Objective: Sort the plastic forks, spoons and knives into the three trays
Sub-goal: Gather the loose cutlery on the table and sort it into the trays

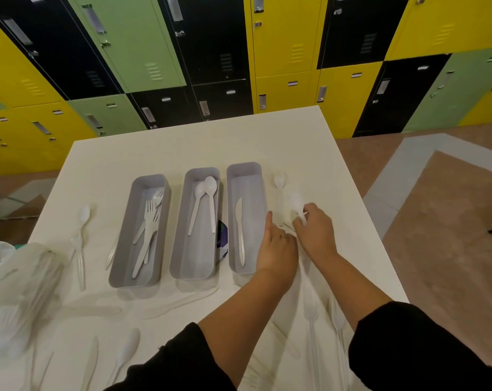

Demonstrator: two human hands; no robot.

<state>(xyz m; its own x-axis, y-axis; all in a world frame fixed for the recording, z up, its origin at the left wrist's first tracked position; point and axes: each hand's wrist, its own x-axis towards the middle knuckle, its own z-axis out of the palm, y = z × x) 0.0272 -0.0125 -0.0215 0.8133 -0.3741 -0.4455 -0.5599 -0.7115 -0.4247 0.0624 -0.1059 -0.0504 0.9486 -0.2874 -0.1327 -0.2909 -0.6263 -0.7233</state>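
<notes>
Three grey trays stand side by side on the white table [199, 142]. The left tray [123, 244] holds several forks, the middle tray [182, 249] two spoons, the right tray [256, 193] one knife [240, 230]. Just right of the right tray my right hand [315, 230] pinches a white spoon [297, 203] by its handle. My left hand [277, 246] lies beside it with fingers stretched, touching the table next to the right tray. Another spoon [279, 182] lies further back on the table.
Loose white cutlery lies around: a spoon [82, 218] and a knife [110, 252] left of the trays, more pieces along the near edge [126, 351]. A clear plastic bag [16, 277] sits at the left. Lockers stand behind the table.
</notes>
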